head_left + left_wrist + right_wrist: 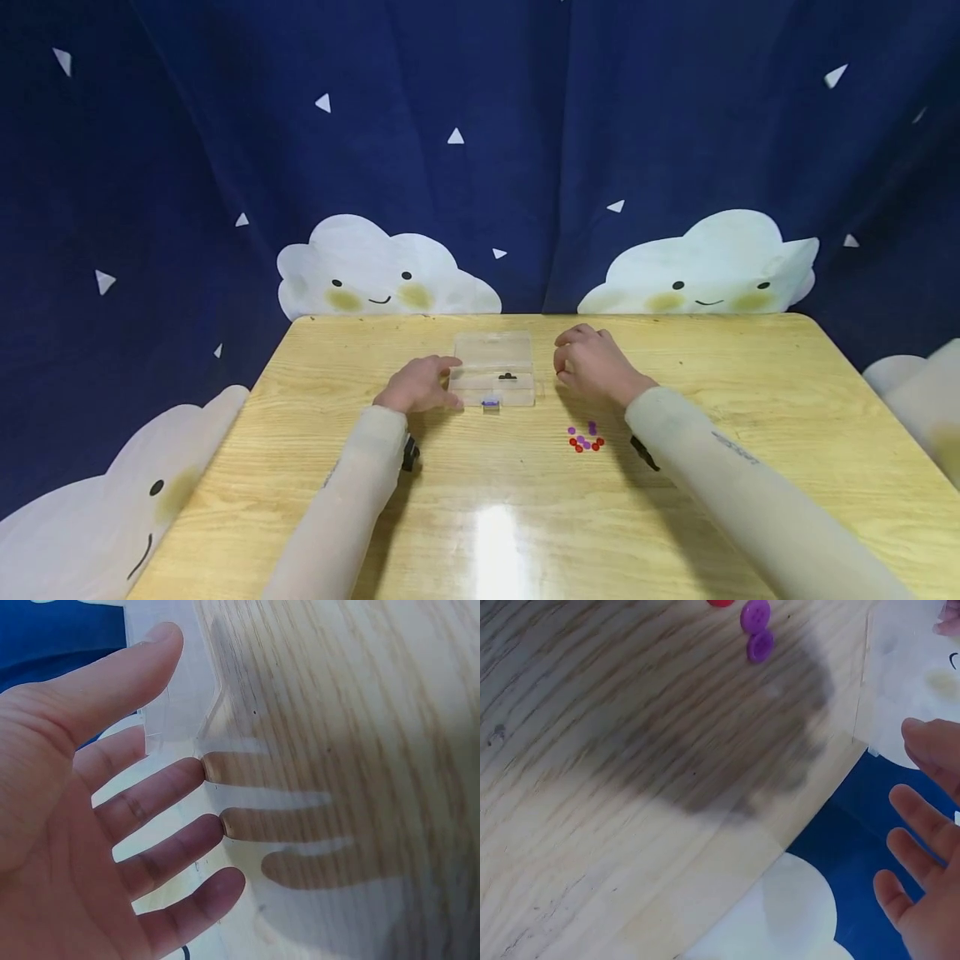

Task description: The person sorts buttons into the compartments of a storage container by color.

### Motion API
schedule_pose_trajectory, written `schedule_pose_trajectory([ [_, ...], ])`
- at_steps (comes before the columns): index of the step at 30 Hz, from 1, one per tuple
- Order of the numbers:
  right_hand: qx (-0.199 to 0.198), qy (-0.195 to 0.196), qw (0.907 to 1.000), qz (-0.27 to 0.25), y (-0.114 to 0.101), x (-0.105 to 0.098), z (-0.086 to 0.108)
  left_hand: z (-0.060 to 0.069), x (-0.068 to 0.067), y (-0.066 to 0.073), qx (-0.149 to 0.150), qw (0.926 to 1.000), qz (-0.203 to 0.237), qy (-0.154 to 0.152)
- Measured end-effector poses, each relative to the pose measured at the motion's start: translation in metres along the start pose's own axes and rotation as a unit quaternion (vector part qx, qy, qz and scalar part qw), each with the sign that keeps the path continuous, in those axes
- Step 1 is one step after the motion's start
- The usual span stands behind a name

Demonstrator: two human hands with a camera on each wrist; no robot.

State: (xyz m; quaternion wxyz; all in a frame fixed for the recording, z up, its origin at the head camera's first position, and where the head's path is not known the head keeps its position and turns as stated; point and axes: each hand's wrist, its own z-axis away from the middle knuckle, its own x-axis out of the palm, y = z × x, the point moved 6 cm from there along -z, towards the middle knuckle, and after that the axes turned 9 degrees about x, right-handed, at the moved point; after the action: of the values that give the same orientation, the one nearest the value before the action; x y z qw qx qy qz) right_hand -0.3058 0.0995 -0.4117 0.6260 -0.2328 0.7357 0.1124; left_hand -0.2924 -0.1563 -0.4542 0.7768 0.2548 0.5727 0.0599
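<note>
A clear plastic box (471,384) lies with its lid (492,348) laid back on the table's far middle. My left hand (420,385) is at the box's left side; its fingers look extended and grip nothing in the left wrist view. Whether the thumb touches the box wall (180,690), I cannot tell. To the right of the box hovers my right hand (596,367), fingers loosely bent, holding nothing. Nearer to me lie several purple buttons (755,615) and red buttons (579,448). A small dark piece (507,376) shows within the box's outline; its kind is unclear.
The wooden table (360,500) reaches back to a dark blue curtain (495,100) with white clouds and triangles. A purple-blue patch (491,404) shows at the box's front edge. A bright reflection falls on the tabletop near me.
</note>
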Motion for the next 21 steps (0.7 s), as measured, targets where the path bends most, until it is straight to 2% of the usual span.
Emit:
schedule_pose_trajectory([
  [4, -0.008, 0.01, 0.9999, 0.009, 0.002, -0.001, -0.002, 0.0, -0.001, 0.001, -0.002, 1.0, -0.001, -0.001],
  [11, 0.012, -0.012, 0.9998, 0.006, 0.002, 0.001, -0.012, -0.002, 0.001, 0.001, -0.002, 1.0, 0.003, -0.005],
  [21, 0.008, -0.002, 1.0, 0.006, -0.018, -0.01, -0.028, -0.001, 0.0, -0.002, -0.007, 0.9999, 0.006, -0.005],
])
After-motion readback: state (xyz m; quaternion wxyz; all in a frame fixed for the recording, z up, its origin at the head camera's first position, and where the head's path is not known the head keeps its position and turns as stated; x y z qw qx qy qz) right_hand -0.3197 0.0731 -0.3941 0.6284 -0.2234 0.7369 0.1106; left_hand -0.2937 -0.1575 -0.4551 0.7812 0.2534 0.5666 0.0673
